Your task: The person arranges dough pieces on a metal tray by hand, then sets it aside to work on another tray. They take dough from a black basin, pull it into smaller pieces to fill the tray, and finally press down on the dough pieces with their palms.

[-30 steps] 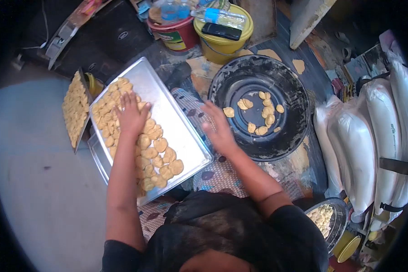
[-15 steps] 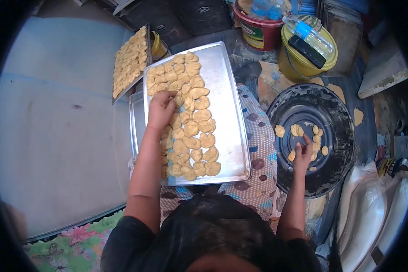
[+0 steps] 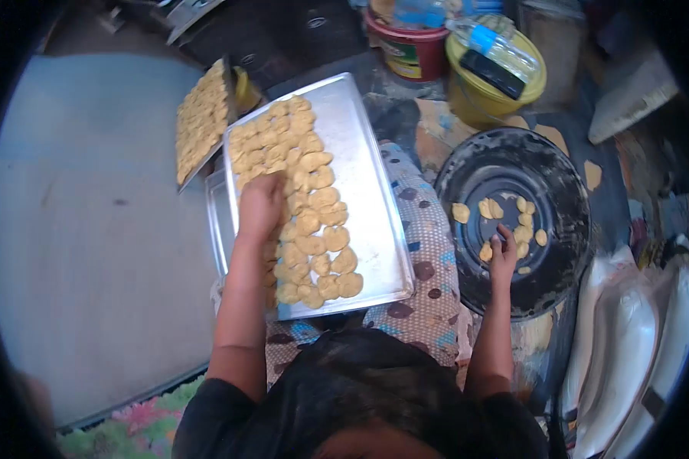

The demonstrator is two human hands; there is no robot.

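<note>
A silver baking tray lies across my lap with several yellow dough pieces packed along its left half. My left hand rests palm down on those pieces, fingers curled; whether it holds one is hidden. To the right stands a wide black basin with several loose dough pieces in its bottom. My right hand reaches into the basin, fingertips touching the pieces there.
A second tray full of dough pieces sits at the upper left, and another tray edge shows under the main one. A red bucket and a yellow bucket with a bottle and phone stand behind. White sacks lie at the right.
My right hand crossed from above the lap into the black basin and now touches the dough there. My left hand slid down the tray's row. The camera view shifted.
</note>
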